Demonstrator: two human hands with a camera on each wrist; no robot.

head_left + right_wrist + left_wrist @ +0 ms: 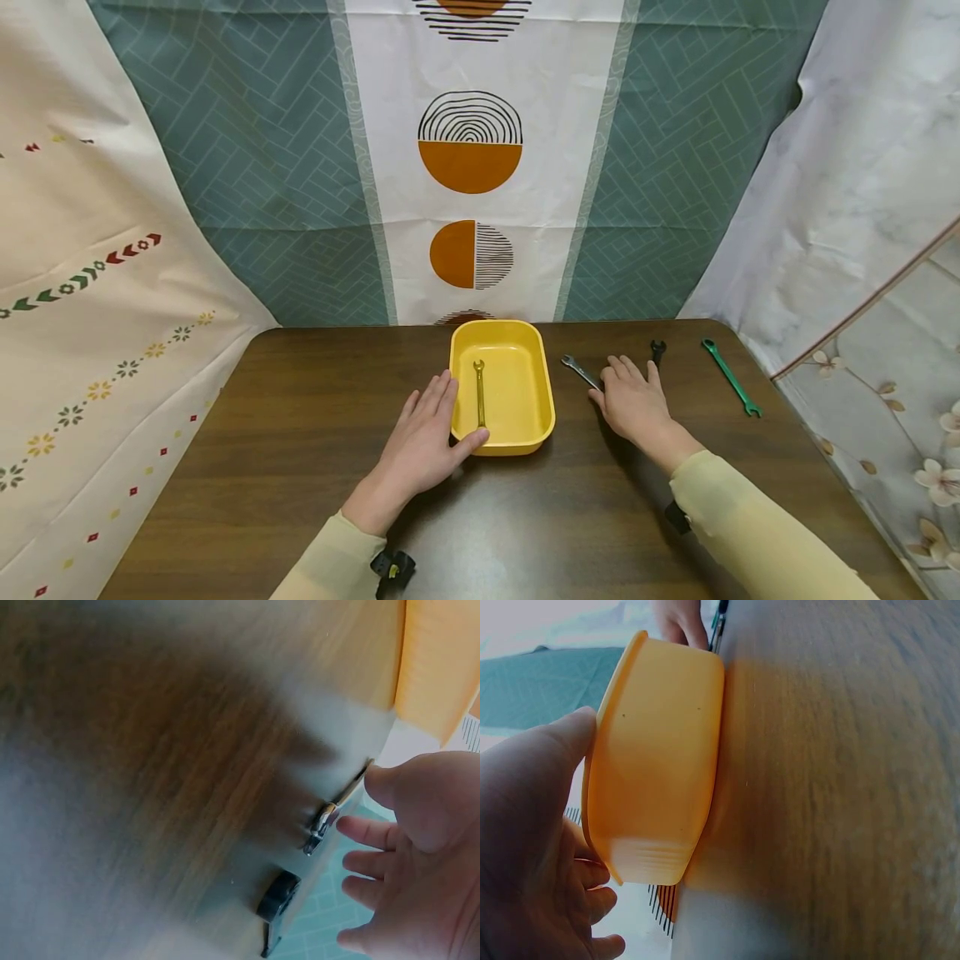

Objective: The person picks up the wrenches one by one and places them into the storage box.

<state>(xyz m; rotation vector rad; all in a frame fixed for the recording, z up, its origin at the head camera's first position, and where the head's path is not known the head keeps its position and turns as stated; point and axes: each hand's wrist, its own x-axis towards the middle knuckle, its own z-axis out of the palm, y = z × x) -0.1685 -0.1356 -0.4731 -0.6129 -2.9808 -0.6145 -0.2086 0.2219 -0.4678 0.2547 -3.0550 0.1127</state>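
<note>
A yellow plastic tray (525, 442) sits at the table's middle with a gold-coloured wrench (481, 400) lying inside. My left hand (422, 446) rests along its left side, fingers extended at the wall and thumb on the near rim corner. My right hand (636, 404) reaches over a silver wrench (581, 371), partly covering it. In the right wrist view, the thumb is close to one end of the silver wrench (348, 790) and the fingers are spread apart. Just past the right fingers lies a black wrench (657, 350), its lower part hidden by the hand.
A green wrench (731, 377) lies at the right side of the brown wooden table (247, 467). Patterned cloths hang behind the table (480, 250) and along both sides.
</note>
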